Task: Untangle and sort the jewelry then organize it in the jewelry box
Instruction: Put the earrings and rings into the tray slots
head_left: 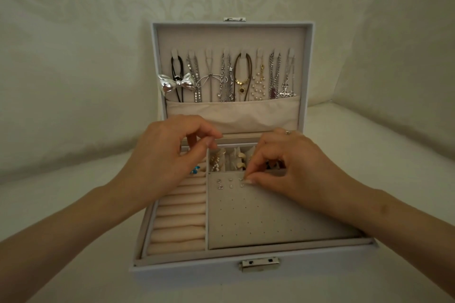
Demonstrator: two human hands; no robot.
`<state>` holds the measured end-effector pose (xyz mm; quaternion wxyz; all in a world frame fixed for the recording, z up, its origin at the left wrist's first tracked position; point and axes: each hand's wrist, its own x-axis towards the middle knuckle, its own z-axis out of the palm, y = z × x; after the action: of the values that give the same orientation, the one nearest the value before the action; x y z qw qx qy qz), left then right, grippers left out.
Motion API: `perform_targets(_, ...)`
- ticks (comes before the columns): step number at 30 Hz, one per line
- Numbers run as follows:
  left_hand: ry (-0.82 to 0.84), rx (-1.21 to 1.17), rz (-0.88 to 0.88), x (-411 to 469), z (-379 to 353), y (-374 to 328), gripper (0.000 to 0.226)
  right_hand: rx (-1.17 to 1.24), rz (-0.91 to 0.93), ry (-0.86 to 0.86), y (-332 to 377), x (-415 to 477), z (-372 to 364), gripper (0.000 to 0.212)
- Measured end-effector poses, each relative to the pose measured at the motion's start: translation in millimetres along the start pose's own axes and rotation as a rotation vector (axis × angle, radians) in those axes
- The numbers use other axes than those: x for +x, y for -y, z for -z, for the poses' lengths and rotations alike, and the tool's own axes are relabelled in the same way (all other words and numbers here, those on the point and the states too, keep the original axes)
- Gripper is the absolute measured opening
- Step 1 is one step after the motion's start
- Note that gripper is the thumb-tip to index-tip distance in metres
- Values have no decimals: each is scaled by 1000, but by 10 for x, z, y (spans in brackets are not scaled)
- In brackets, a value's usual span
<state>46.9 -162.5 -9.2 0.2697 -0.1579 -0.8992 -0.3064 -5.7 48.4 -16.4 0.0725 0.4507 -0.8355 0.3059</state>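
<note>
R hand (290,167): thumb + index tip pinched on a tiny stud (244,178) at far edge of pad (270,219), other fingers curled. More studs (225,184) sit in rows on pad just left of it. L hand (167,155) hovers over ring rolls (182,216), thumb meeting fingertips; can't tell if it holds anything. Blue ring (195,170) in rolls just below it. All inside open box (197,269); necklaces (226,76) + silver bow (176,82) hang in lid (229,39).

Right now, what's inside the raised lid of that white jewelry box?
Necklaces hang from hooks, a silver bow pendant among them; their lower ends hide inside a beige fabric pocket.
</note>
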Motion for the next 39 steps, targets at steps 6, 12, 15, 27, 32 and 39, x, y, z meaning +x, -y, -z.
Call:
perform_targets(6,0,-7,-4,12,-1,-33,24,3,14,-1,-19,22,-11,5)
perform_targets(12,11,-2,22,2,-21,-28,20,10,21,-1,-40,20,-21,5)
perform_targets(15,43,-16,23,-8,-20,-37,18,1,25,-6,-51,19,-31,5)
perform_targets(27,124,14,126,-47,-14,-160,20,45,-25,29,-4,6,-2,7)
perform_targets(32,113,13,134,-68,0,-142,20,62,-55,37,9,-5,11,7)
perform_targets(39,104,7,112,-71,2,-183,22,102,-55,49,3,8,14,8)
